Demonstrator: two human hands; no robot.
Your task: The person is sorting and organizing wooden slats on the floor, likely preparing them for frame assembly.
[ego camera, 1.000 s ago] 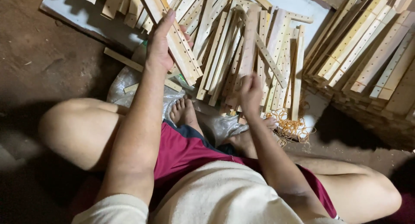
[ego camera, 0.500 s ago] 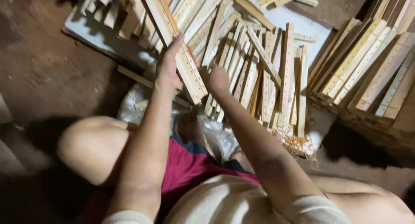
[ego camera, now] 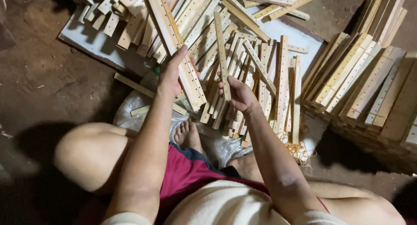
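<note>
Fingers (ego camera: pixel 184 51) of my left hand (ego camera: pixel 171 75) are wrapped around a wide bundle of pale drilled wooden strips (ego camera: pixel 176 47), thumb side pressed along its edge, so that hand is clamped on the bundle. Fingers (ego camera: pixel 226 84) of my right hand (ego camera: pixel 241 95) pinch the lower end of one single thin pale wooden strip (ego camera: pixel 221 51) with a row of small holes, holding it nearly upright. Taking the loose heap of pale perforated wooden slats (ego camera: pixel 256 82) as my landmark: the bundle lies slanted over the heap's left side, its far end pointing up and left. The single strip stands over the heap's middle, just right of the bundle, apart from it. The heap rests on a light grey flat board (ego camera: pixel 87 38), which shows bare at the heap's left. Well right of the heap I see a neat stack of longer pale wooden slats (ego camera: pixel 365 77). At the heap's near right corner sits a tangle of yellowish rubber bands (ego camera: pixel 297 149). Near the heap's near edge lies crumpled clear plastic sheeting (ego camera: pixel 130 105), with my bare foot (ego camera: pixel 186 136) on it. Left of the heap is dark brown dirt floor (ego camera: pixel 39 86). My dark red shorts (ego camera: pixel 186 173) sit nearest the camera.
</note>
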